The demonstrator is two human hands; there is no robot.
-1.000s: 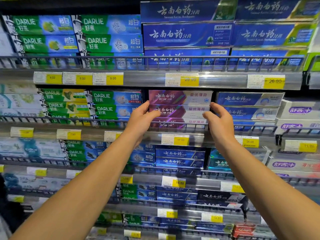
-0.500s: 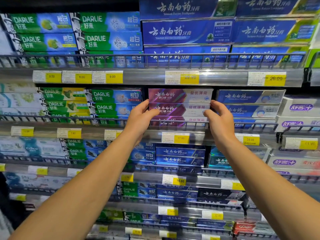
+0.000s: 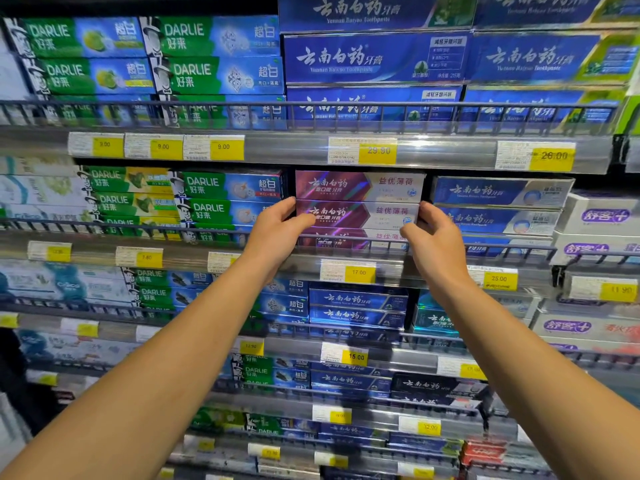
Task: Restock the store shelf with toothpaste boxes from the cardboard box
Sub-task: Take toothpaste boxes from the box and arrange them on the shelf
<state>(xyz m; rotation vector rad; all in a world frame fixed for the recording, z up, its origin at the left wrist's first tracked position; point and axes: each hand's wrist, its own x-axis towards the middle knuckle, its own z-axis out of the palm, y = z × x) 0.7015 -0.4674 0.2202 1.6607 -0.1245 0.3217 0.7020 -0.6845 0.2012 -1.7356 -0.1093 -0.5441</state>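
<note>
The middle purple box (image 3: 358,214) is gripped at both ends: the left hand (image 3: 277,230) is curled round its 9 o'clock end, thumb laid on the front face, and the right hand (image 3: 433,233) is pinching the 3 o'clock end with curled fingers. The box sits in a stack of three on the shelf (image 3: 450,268), second row down, just above the 17.00 tag (image 3: 349,273). The cardboard box is not seen here.

The step looks like seating or squaring this box in its stack. It would be done well if both ends were pushed evenly, so the face stays flush with the box above (image 3: 360,185) and the one below (image 3: 349,239).

Things to be watched: the wire rail (image 3: 173,230) runs across the front at 6 o'clock of the stack and half hides the bottom box, so anything drawn forward must be lifted over it. Green Darlie boxes (image 3: 221,199) are crowded in at 9 o'clock, blue boxes (image 3: 495,206) at 3 o'clock, leaving little finger room at either end. The shelf edge above, at 12 o'clock, leaves little headroom.
</note>
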